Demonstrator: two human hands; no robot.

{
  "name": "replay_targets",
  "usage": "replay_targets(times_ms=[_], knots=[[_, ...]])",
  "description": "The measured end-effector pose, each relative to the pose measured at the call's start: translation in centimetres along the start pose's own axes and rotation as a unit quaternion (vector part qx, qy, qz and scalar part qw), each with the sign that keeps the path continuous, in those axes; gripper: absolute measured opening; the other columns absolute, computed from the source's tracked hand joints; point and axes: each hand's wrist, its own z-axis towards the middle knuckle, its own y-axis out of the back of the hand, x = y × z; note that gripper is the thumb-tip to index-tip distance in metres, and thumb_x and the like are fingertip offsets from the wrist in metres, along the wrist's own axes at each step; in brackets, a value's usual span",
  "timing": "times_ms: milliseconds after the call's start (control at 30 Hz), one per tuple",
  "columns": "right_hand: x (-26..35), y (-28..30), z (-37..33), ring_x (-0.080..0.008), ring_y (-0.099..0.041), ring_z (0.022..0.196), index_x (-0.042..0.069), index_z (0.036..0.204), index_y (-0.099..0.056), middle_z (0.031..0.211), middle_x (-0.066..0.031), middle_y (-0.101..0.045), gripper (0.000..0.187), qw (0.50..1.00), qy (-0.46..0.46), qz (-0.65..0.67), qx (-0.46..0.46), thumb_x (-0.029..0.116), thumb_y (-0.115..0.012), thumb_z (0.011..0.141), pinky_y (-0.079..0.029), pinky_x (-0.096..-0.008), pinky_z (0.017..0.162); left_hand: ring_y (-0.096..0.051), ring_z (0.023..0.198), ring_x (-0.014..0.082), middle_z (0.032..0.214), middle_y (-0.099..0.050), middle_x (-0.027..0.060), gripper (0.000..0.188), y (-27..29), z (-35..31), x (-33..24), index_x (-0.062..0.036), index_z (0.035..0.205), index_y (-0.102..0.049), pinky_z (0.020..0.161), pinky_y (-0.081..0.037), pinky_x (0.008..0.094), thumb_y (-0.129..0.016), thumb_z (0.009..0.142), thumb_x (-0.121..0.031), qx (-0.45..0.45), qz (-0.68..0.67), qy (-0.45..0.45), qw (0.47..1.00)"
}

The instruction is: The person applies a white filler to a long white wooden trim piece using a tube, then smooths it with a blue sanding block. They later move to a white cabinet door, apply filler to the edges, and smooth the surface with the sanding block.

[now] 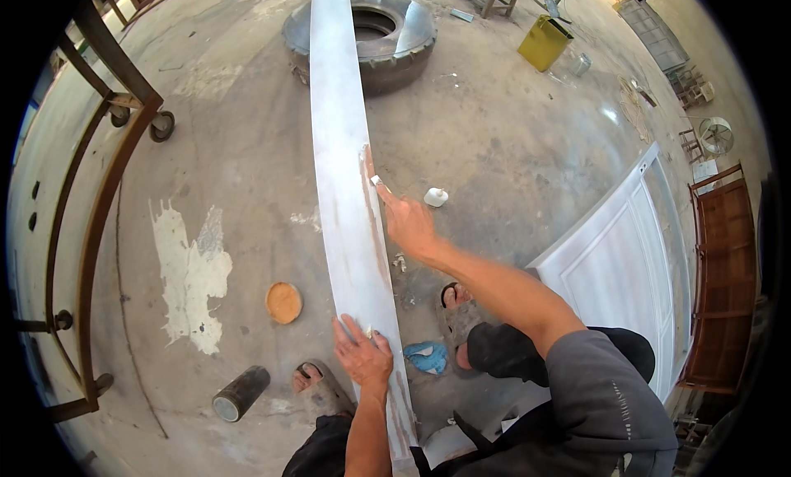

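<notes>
A long white-painted board (339, 123) runs away from me, with a brown strip of filler along its right edge. My right hand (409, 226) is closed on what looks like a small putty knife (377, 181), its whitish end touching that edge. Most of the tool is hidden by the fingers. Lower down, my left hand (364, 362) rests on the board with its fingers apart. A small whitish bit shows between its thumb and forefinger; I cannot make out what it is. The board's far part lies over a big tyre (404, 61).
Left of the board are a round tub of orange-brown paste (283, 302) and a dark cylinder (241, 393). To its right lie a white bottle (436, 197), a blue crumpled cloth (425, 357) and a white panelled door (614, 254). A wheeled metal frame (99, 205) stands left; a yellow can (545, 44) sits farther off.
</notes>
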Motion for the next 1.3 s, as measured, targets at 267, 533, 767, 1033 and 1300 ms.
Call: replay_targets(times_ms=[267,533,767,1033,1300], knots=[[0.3,-0.6,-0.1,-0.0478,-0.067,0.074,0.012,0.142,-0.060,0.084,-0.0293,-0.067,0.047,1.000,0.017,-0.018,-0.012,0.006,-0.057,0.095,-0.053,-0.0570,0.066,-0.043,0.139,0.0474,0.157,-0.034,0.0324,0.082,0.3,0.1,0.0,0.0029,0.160,-0.027,0.110,-0.039,0.0542,-0.064,0.091,-0.020,0.009,-0.018,0.010,1.000],[0.0,-0.2,2.6,-0.0473,-0.067,0.072,0.007,0.142,-0.058,0.079,-0.0302,-0.066,0.048,0.999,0.025,-0.006,-0.041,0.004,-0.057,0.094,-0.053,-0.0561,0.064,-0.046,0.136,0.0449,0.157,-0.035,0.0302,0.083,0.1,0.2,-0.1,0.0011,0.161,-0.027,0.106,-0.042,0.0521,-0.065,0.090,-0.022,-0.001,0.008,0.003,1.000],[-1.2,0.3,5.0,-0.0466,-0.067,0.071,0.006,0.143,-0.058,0.076,-0.0287,-0.066,0.049,0.997,0.026,-0.018,-0.068,0.005,-0.058,0.094,-0.053,-0.0556,0.064,-0.045,0.137,0.0451,0.160,-0.032,0.0298,0.084,-0.1,0.0,-0.4,0.0007,0.161,-0.026,0.106,-0.041,0.0526,-0.066,0.090,-0.022,0.002,-0.009,-0.011,1.000],[0.0,-0.1,4.5,-0.0470,-0.067,0.070,0.008,0.138,-0.064,0.078,-0.0287,-0.067,0.043,0.998,0.022,0.011,-0.053,0.007,-0.058,0.095,-0.052,-0.0552,0.063,-0.048,0.134,0.0460,0.158,-0.034,0.0301,0.081,0.2,0.4,-0.5,0.0016,0.160,-0.028,0.104,-0.043,0.0519,-0.064,0.091,-0.021,0.000,-0.004,-0.001,1.000],[0.3,-0.4,2.1,-0.0467,-0.068,0.074,0.009,0.139,-0.062,0.083,-0.0300,-0.068,0.044,0.999,0.027,0.003,-0.022,0.008,-0.056,0.096,-0.052,-0.0553,0.064,-0.050,0.132,0.0451,0.158,-0.035,0.0301,0.083,0.2,0.0,0.0,0.0014,0.160,-0.028,0.104,-0.043,0.0520,-0.065,0.090,-0.022,-0.016,0.007,0.001,1.000]])
